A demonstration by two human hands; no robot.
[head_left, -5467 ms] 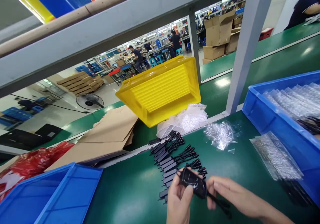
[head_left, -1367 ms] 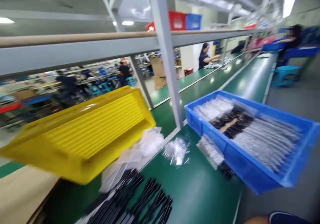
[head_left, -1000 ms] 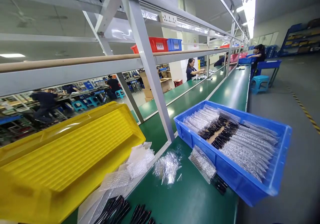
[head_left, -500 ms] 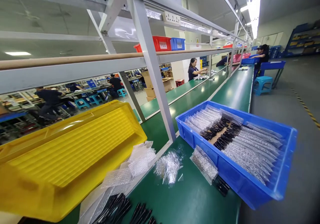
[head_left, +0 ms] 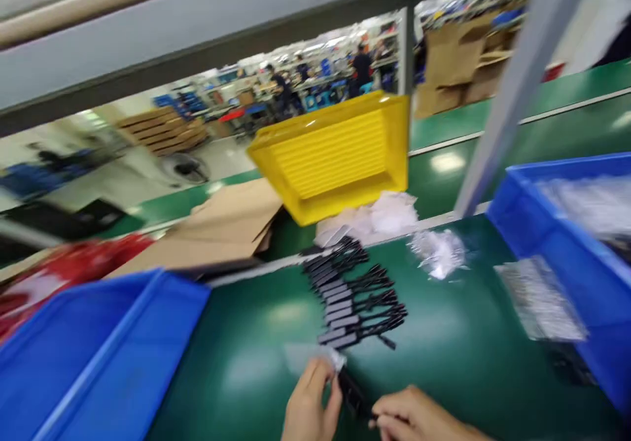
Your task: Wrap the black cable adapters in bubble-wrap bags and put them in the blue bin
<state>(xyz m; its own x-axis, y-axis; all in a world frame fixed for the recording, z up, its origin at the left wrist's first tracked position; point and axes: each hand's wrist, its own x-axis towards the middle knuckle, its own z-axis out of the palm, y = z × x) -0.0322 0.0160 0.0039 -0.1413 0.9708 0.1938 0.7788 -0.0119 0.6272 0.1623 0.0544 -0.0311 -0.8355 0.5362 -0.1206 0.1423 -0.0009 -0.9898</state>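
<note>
At the bottom of the view, my left hand [head_left: 311, 403] is closed, pinching a translucent plastic bag [head_left: 300, 357]. My right hand [head_left: 417, 416] grips the near end of a slim black device with a cable [head_left: 353, 392]. The device's far end lies against the bag and my left fingers; motion blur hides whether it is inside. Just beyond my hands, several similar black devices [head_left: 340, 311] lie in a slanting row on the green bench [head_left: 246, 369], their short cables pointing right.
A blue bin [head_left: 562, 231] holding bagged pieces stands at right, a bubble-wrapped bundle [head_left: 539, 296] beside it. Another blue bin [head_left: 113, 362] is at left. Beyond lie clear bags [head_left: 438, 252], white bubble bags [head_left: 392, 214], a tilted yellow tray [head_left: 340, 158] and cardboard [head_left: 217, 224]. A metal post [head_left: 522, 92] rises behind.
My view has swung left and down towards the bench. Both hands have come into view with the black device and bag. The left blue bin and cardboard now show.
</note>
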